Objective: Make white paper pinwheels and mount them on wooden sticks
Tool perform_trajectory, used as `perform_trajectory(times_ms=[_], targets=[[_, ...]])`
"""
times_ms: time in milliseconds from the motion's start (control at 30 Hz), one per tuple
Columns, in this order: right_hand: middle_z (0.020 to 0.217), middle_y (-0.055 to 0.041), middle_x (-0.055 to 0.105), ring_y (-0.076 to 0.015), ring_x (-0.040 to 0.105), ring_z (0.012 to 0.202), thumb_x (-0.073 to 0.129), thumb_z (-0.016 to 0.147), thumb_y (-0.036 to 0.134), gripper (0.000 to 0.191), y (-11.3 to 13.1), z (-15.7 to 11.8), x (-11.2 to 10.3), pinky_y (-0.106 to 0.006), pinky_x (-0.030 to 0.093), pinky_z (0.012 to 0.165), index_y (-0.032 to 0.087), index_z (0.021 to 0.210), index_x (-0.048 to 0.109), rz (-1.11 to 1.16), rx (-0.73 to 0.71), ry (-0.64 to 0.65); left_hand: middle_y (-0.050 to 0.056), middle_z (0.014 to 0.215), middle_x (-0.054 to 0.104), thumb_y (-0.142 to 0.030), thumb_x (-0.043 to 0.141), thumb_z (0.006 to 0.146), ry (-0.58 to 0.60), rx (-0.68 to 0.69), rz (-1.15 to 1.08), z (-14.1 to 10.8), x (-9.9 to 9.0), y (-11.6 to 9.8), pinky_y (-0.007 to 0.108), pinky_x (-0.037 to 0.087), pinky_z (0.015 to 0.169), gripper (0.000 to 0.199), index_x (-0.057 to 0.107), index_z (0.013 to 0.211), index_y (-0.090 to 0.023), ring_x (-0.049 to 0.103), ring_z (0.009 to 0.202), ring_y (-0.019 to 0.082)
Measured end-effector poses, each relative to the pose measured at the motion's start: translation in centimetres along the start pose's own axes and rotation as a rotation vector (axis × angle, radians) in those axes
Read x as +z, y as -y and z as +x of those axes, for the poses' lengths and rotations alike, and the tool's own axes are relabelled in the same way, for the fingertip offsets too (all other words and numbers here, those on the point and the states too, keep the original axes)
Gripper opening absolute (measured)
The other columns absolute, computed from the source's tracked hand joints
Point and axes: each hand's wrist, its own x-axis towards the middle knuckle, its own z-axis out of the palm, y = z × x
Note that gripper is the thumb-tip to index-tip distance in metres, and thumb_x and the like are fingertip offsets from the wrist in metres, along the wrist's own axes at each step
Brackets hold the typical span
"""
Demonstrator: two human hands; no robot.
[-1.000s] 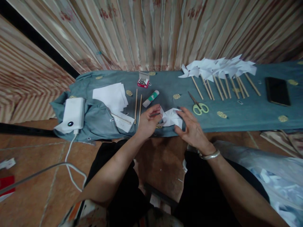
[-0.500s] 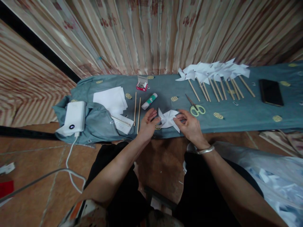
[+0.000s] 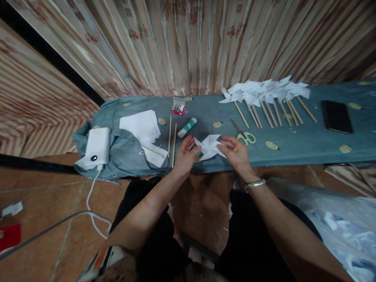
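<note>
A white paper pinwheel [image 3: 209,146] without a stick is held between my two hands, just above the front edge of the cloth-covered table. My left hand [image 3: 186,153] pinches its left blade between thumb and fingers. On the other side, my right hand [image 3: 235,152] grips the right part of the paper, thumb on top. A glue stick [image 3: 187,127] with a green label lies beyond my left hand. Two wooden sticks [image 3: 174,145] lie left of it. Scissors [image 3: 245,137] with light green handles rest just past my right hand.
Several finished pinwheels [image 3: 264,91] on sticks lie in a row at the back right, near a black phone-like object [image 3: 337,116]. Leftward are a small red box of pins [image 3: 178,107], white paper sheets [image 3: 141,124] and a white power bank [image 3: 98,145] with a cable. A curtain [image 3: 182,47] hangs behind.
The pinwheel has turned slightly between my hands, and my right fingers have shifted on its edge. The whole view has moved a little.
</note>
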Motion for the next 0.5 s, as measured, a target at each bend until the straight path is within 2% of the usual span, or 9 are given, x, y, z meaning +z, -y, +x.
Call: perform_trajectory(times_ms=[133, 200, 333, 400, 500], targets=[[0.076, -0.0011, 0.074, -0.0186, 0.069, 0.07, 0.08, 0.05, 0.032, 0.043, 1.2, 0.1, 0.1, -0.035, 0.055, 0.075, 0.02, 0.089, 0.066, 0.176, 0.084, -0.025, 0.011, 0.145, 0.046, -0.013, 0.077, 0.059, -0.038, -0.046, -0.073, -0.4, 0.6, -0.4, 0.036, 0.037, 0.108, 0.065, 0.054, 0.12, -0.02, 0.047, 0.131, 0.025], [0.076, -0.0007, 0.074, -0.0172, 0.068, 0.068, 0.082, 0.048, 0.031, 0.043, 2.0, -0.2, 0.1, -0.033, 0.055, 0.073, 0.02, 0.087, 0.066, 0.233, 0.112, -0.03, 0.009, 0.141, 0.051, -0.016, 0.079, 0.058, -0.01, -0.058, -0.098, -0.6, 0.9, -0.6, 0.036, 0.038, 0.106, 0.063, 0.057, 0.117, -0.021, 0.05, 0.128, 0.025], [0.078, -0.001, 0.075, -0.0158, 0.067, 0.067, 0.083, 0.05, 0.031, 0.042, 3.2, -0.7, 0.3, -0.03, 0.054, 0.066, 0.02, 0.087, 0.067, 0.326, 0.141, -0.03, 0.008, 0.11, 0.071, -0.027, 0.082, 0.055, 0.146, -0.131, -0.097, -1.1, 1.7, -0.8, 0.038, 0.045, 0.098, 0.045, 0.068, 0.097, -0.016, 0.063, 0.108, 0.025], [0.081, -0.0022, 0.075, -0.0173, 0.069, 0.069, 0.082, 0.051, 0.031, 0.042, 3.4, -0.8, 0.3, -0.031, 0.055, 0.067, 0.02, 0.089, 0.067, 0.339, 0.121, -0.027, 0.008, 0.094, 0.075, -0.032, 0.082, 0.054, 0.207, -0.169, -0.095, -1.3, 2.0, -0.8, 0.038, 0.047, 0.093, 0.039, 0.071, 0.088, -0.015, 0.067, 0.097, 0.025], [0.09, -0.0051, 0.076, -0.0214, 0.071, 0.077, 0.08, 0.056, 0.034, 0.042, 3.2, -0.9, 0.3, -0.037, 0.057, 0.073, 0.02, 0.094, 0.067, 0.304, 0.054, -0.001, 0.007, 0.081, 0.075, -0.032, 0.084, 0.053, 0.222, -0.175, -0.089, -1.4, 2.3, -0.4, 0.036, 0.049, 0.088, 0.034, 0.073, 0.079, -0.014, 0.069, 0.086, 0.023]])
